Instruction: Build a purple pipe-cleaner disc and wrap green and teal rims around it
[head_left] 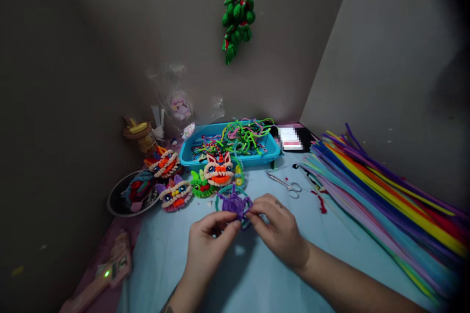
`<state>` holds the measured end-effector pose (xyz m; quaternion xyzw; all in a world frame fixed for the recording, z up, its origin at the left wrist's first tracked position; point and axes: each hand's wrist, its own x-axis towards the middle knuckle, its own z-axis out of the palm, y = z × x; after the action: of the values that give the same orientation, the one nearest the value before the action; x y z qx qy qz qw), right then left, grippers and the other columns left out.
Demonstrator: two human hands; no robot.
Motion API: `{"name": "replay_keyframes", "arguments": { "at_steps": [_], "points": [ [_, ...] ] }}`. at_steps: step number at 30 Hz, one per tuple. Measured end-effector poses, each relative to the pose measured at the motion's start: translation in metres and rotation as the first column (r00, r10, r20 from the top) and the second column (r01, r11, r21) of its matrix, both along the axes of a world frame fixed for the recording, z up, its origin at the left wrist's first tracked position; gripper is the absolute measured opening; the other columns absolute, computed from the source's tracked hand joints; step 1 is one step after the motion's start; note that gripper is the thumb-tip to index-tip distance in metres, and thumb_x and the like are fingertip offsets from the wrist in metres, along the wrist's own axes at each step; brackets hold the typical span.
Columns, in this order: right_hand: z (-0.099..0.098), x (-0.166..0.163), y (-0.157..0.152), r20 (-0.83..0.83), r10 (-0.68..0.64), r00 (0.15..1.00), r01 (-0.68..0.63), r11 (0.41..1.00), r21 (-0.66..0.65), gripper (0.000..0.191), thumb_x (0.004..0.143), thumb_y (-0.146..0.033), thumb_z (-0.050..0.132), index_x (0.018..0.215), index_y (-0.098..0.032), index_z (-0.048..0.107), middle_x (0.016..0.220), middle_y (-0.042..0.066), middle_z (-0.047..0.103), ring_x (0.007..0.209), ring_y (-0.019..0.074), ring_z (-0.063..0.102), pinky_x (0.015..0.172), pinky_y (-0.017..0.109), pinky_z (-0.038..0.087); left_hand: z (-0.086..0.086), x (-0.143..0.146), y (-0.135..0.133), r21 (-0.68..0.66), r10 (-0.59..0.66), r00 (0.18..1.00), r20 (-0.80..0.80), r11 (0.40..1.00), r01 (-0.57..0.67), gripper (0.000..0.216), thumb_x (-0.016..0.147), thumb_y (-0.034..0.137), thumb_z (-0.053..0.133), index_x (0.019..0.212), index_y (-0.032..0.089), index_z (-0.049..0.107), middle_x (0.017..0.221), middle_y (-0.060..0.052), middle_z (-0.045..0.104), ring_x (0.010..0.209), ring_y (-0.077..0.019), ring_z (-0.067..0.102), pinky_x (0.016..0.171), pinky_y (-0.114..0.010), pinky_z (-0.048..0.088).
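A purple pipe-cleaner piece (232, 205), coiled in the middle with spokes reaching outward, is held up over the blue tabletop. A teal pipe-cleaner ring (217, 200) curves around its edge. My left hand (215, 237) pinches its lower edge between thumb and fingers. On the other side my right hand (277, 227) has thumb and forefinger closed on the purple piece's right edge. The fingertips hide part of that edge. Just beyond the hands sit pipe-cleaner animal heads: an orange and cream one (219, 170), a green one (201, 186) and a purple and cream one (176, 194).
A blue tray (194, 160) of tangled pipe cleaners stands at the back. Scissors (288, 186) lie right of centre. Long coloured pipe cleaners (382, 195) spread along the right. At left are a metal bowl (113, 205) and a pink glue gun (119, 264). Green ornaments (238, 14) hang above.
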<state>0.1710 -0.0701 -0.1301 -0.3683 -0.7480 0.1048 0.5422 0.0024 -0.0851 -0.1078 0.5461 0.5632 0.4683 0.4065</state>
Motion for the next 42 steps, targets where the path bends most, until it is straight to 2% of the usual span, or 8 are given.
{"name": "replay_keyframes", "arguments": {
  "at_steps": [5,11,20,23,29,32,37,42],
  "points": [
    [0.003,-0.002,-0.001,0.006,0.008,1.000,-0.008,1.000,0.001,0.014,0.085,-0.008,0.056,0.090,-0.020,0.059,0.080,0.004,0.066,0.076,0.0158,0.061,0.072,0.031,0.050,0.000,0.000,0.000,-0.027,0.002,0.999,0.036,1.000,-0.001,0.015,0.062,0.028,0.074,0.070,0.016,0.075,0.056,-0.004,0.069,0.048,-0.0123,0.056,0.049,-0.021,0.046],
    [0.005,-0.004,-0.003,0.013,0.111,0.994,-0.111,0.994,0.004,0.019,0.083,-0.007,0.054,0.095,-0.021,0.060,0.081,0.004,0.068,0.075,0.0164,0.061,0.069,0.032,0.050,0.003,0.000,-0.001,-0.002,0.001,1.000,0.021,1.000,-0.001,0.014,0.064,0.028,0.073,0.070,0.016,0.075,0.056,-0.003,0.068,0.048,-0.0118,0.055,0.050,-0.021,0.046],
    [0.003,-0.007,-0.003,0.022,0.134,0.991,-0.132,0.988,-0.077,0.015,0.080,-0.008,0.060,0.087,-0.021,0.057,0.075,0.002,0.064,0.075,0.0171,0.056,0.067,0.031,0.047,0.002,-0.002,0.000,0.053,-0.029,1.000,-0.007,0.998,0.029,0.012,0.065,0.027,0.071,0.070,0.016,0.073,0.058,-0.003,0.069,0.050,-0.0126,0.057,0.051,-0.022,0.047],
    [0.003,-0.007,-0.004,0.052,0.117,0.992,-0.111,0.988,-0.106,0.016,0.080,-0.006,0.056,0.086,-0.021,0.057,0.074,0.002,0.062,0.076,0.0171,0.054,0.068,0.031,0.045,0.000,-0.001,0.000,0.063,-0.044,0.999,-0.015,0.997,0.045,0.013,0.066,0.026,0.071,0.073,0.015,0.073,0.060,-0.003,0.069,0.053,-0.0135,0.059,0.053,-0.022,0.049],
    [0.006,-0.007,-0.009,0.094,-0.027,0.995,0.038,0.992,-0.116,0.012,0.081,-0.008,0.054,0.082,-0.019,0.058,0.080,0.004,0.049,0.082,0.0189,0.049,0.070,0.031,0.043,-0.002,0.002,0.000,0.125,-0.022,0.999,-0.044,0.992,0.027,0.016,0.070,0.026,0.069,0.082,0.016,0.072,0.061,-0.001,0.067,0.052,-0.0124,0.057,0.052,-0.021,0.048],
    [0.004,-0.007,-0.010,0.100,-0.042,0.994,0.056,0.989,-0.140,0.013,0.083,-0.008,0.052,0.083,-0.020,0.057,0.088,0.005,0.049,0.090,0.0205,0.048,0.077,0.034,0.043,0.000,0.003,-0.001,0.154,-0.023,0.998,-0.055,0.988,0.032,0.016,0.071,0.026,0.068,0.083,0.016,0.073,0.061,-0.002,0.068,0.052,-0.0125,0.057,0.051,-0.021,0.048],
    [0.001,-0.008,-0.011,0.080,-0.048,0.996,0.061,0.984,-0.165,0.013,0.083,-0.009,0.049,0.081,-0.021,0.055,0.124,0.009,0.044,0.117,0.0264,0.041,0.096,0.045,0.038,0.001,0.002,-0.001,0.173,-0.036,0.996,-0.079,0.984,0.050,0.018,0.072,0.025,0.068,0.087,0.017,0.075,0.069,-0.004,0.073,0.055,-0.0140,0.060,0.054,-0.023,0.051],
    [0.002,-0.009,-0.010,0.081,0.014,0.997,0.001,0.983,-0.181,0.014,0.084,-0.009,0.046,0.083,-0.021,0.053,0.129,0.009,0.043,0.121,0.0261,0.040,0.099,0.046,0.038,0.003,0.000,0.000,0.198,-0.097,0.989,-0.108,0.973,0.117,0.019,0.075,0.023,0.066,0.091,0.021,0.077,0.084,-0.006,0.076,0.065,-0.0169,0.067,0.061,-0.024,0.053]
  ]
}}
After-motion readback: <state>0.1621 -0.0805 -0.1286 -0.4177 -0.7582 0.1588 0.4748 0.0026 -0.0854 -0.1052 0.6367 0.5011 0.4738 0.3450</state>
